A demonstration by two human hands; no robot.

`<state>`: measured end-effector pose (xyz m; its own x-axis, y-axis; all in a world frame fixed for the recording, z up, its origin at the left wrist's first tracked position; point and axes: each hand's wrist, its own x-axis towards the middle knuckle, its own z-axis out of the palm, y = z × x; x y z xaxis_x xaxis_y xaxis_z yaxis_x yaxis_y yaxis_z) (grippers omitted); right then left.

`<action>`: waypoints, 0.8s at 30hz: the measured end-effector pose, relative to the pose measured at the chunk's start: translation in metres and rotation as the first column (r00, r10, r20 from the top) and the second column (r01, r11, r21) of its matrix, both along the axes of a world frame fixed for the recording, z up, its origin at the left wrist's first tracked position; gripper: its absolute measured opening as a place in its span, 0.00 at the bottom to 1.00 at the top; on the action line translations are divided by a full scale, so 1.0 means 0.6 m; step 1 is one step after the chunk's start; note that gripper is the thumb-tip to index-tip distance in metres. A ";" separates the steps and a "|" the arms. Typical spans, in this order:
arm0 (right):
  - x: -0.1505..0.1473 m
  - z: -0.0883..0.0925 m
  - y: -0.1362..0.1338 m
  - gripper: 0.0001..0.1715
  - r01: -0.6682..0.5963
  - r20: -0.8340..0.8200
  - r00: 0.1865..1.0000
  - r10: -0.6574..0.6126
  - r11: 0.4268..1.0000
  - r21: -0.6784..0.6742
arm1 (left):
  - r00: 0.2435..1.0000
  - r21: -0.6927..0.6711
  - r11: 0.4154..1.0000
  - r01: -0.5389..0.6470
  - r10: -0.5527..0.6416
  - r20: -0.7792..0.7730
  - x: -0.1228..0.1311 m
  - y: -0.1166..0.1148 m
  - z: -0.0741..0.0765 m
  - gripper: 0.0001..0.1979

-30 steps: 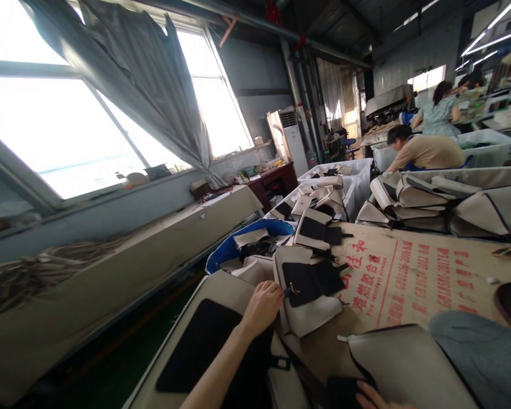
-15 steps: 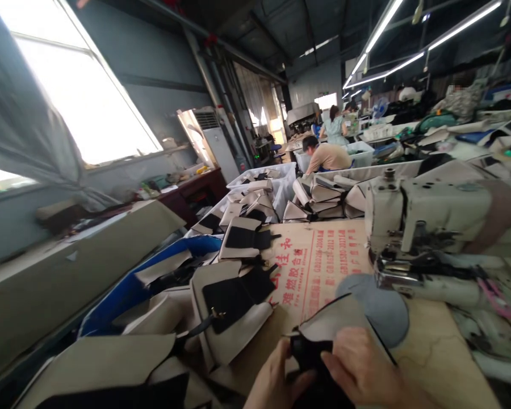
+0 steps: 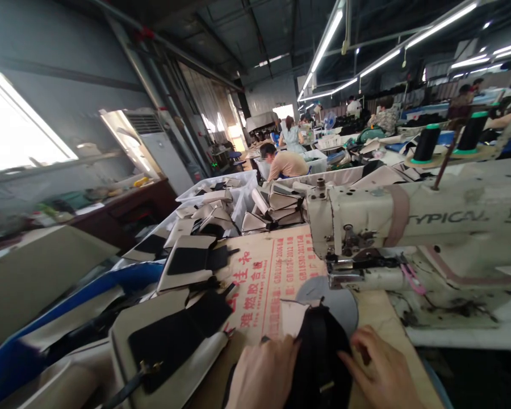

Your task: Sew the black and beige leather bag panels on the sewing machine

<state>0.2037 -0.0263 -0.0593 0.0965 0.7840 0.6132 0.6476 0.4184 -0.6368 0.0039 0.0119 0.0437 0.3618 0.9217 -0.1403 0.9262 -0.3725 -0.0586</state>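
A black-and-beige bag piece [image 3: 319, 346] with a black strap down its middle lies between my hands at the front of the work board. My left hand [image 3: 264, 369] is closed on its left edge, knuckles upward. At the opposite edge is my right hand [image 3: 383, 369], its fingers bent and its thumb lapping onto the black material; the grip there is partly hidden. Behind the piece, a round grey pad [image 3: 338, 304] lies below the needle end of a sewing machine [image 3: 366, 216].
Beige-and-black bags [image 3: 166, 341] are heaped along the left, some in a blue-lined container [image 3: 153, 272]. White plastic bins [image 3: 249, 190] filled with more bags stand behind the printed plywood board [image 3: 255, 272]. Black thread cones [image 3: 426, 144] rise behind the machine. A person [image 3: 287, 165] bends over farther back.
My view has swung to the right, showing more of the machine. The bag piece now stands with its black strapped side up, and my hands have moved apart to its two edges.
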 end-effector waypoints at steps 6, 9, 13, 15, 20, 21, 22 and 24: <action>-0.004 -0.008 0.034 0.28 -0.153 -0.037 0.988 0.149 0.945 -0.288 | 0.991 -0.059 0.989 0.134 -0.135 -0.011 0.016 0.007 -0.014 0.20; 0.008 0.009 0.046 0.32 -0.267 -0.055 0.963 0.264 0.905 -0.332 | 0.994 -0.054 0.993 0.104 -0.103 0.024 0.005 0.025 -0.015 0.18; 0.033 0.018 0.069 0.32 -0.282 -0.063 0.957 0.283 0.856 -0.433 | 0.979 0.012 0.996 0.090 -0.091 0.181 0.012 0.072 -0.032 0.12; 0.045 0.016 0.078 0.30 -0.303 -0.091 0.951 0.297 0.826 -0.476 | 0.936 0.009 0.978 0.209 -0.202 0.289 0.028 0.090 -0.045 0.19; 0.054 -0.001 0.074 0.26 -0.227 -0.062 0.973 0.222 0.871 -0.435 | 0.771 -0.004 0.929 0.370 -0.305 0.559 0.062 0.102 -0.066 0.18; 0.052 -0.005 0.070 0.24 -0.176 -0.047 0.984 0.171 0.898 -0.404 | 0.754 -0.014 0.926 0.377 -0.298 0.586 0.063 0.103 -0.068 0.17; 0.049 -0.010 0.066 0.21 -0.118 -0.033 0.993 0.114 0.925 -0.361 | 0.740 -0.025 0.923 0.383 -0.290 0.607 0.063 0.104 -0.069 0.17; 0.041 -0.014 0.060 0.16 -0.027 -0.018 1.000 0.023 0.964 -0.265 | 0.718 -0.036 0.922 0.385 -0.275 0.639 0.060 0.107 -0.072 0.16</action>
